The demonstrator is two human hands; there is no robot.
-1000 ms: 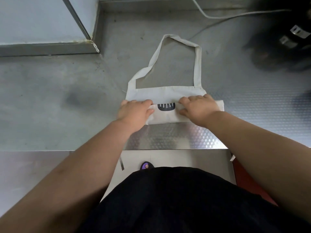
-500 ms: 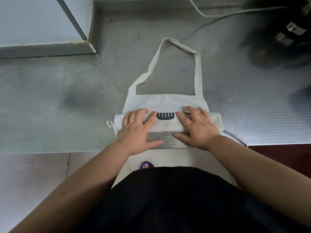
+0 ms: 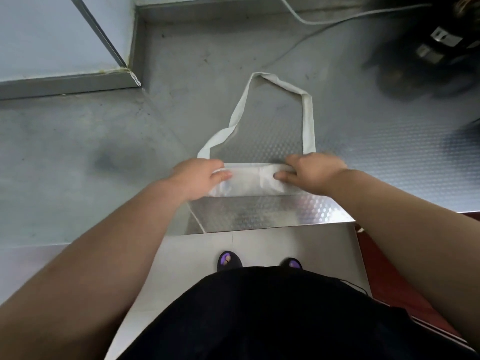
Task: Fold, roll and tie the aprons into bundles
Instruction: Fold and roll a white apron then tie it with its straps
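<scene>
**Apron Rolled Tight at the Counter's Front Edge**

A metal counter (image 3: 85, 141) fills the upper 2 thirds of the frame. Its left part is dull, smudged grey; its right part is bright sheet stamped with a small raised diamond pattern. Its straight front edge crosses the middle of the frame, with pale floor tiles (image 3: 259, 245) below it. A pale blue panel (image 3: 44, 32) with a metal rim closes off the upper left corner. A grey cable (image 3: 314, 22) trails across the top, and a dark, blurred object (image 3: 426, 55) sits at upper right. Bare counter lies open to the left and right of the work.

At centre, just behind the front edge, lies the cream cloth apron (image 3: 246, 181), wound into a short, soft roll. Its flat neck strap (image 3: 308, 120) loops away toward the top of the frame, lying on the metal. A thin tie string (image 3: 195, 216) runs from the roll's left end to the counter's edge.

The left hand (image 3: 197, 178) grips the roll's left end, thumb on the near side. The right hand (image 3: 315, 171) grips the right end, fingers curled over the far side.
</scene>
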